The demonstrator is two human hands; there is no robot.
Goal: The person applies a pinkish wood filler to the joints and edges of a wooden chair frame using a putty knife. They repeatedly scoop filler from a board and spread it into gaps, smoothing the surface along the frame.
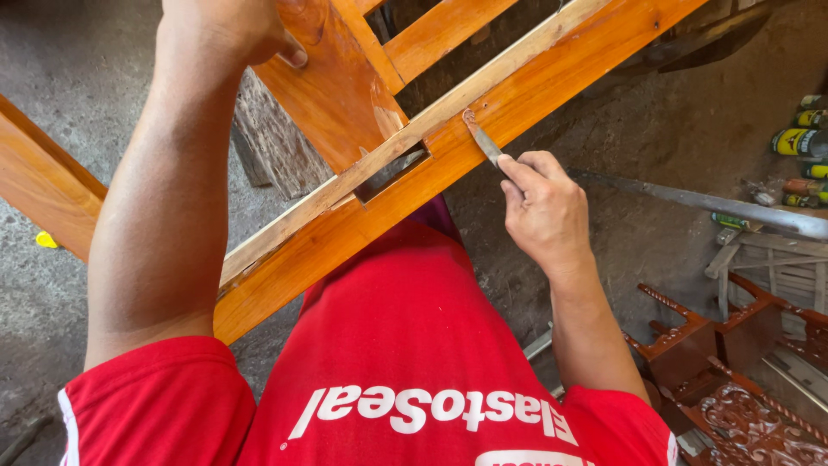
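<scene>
A narrow metal putty knife (483,140) with a flat grey blade lies against the orange varnished wooden frame (345,95), its tip loaded with a dab of brown filler and pressed onto the frame's long diagonal rail, just beside the pale unvarnished strip that runs along the rail's upper edge. The right hand (545,211) grasps the knife's handle end, fingers curled around it and the index finger stretched along the blade. A little down the same rail from the blade tip, a rectangular mortise slot (390,173) is cut into the wood, dark inside, with raw pale edges.

The left hand (228,26) is clenched on the frame's upper part near the top edge of the view, thumb wrapped over the edge of a broad orange panel; its forearm runs down the left side of the view. The rail crosses the person's lap above a red shirt (405,345) with white printing.

Below the frame is a rough grey concrete floor (69,78). Toward the right edge of the floor lie a long grey metal bar (690,200) and a cluster of yellow-and-black cans (802,142). At the lower right corner stand dark reddish-brown carved wooden furniture pieces (733,397).
</scene>
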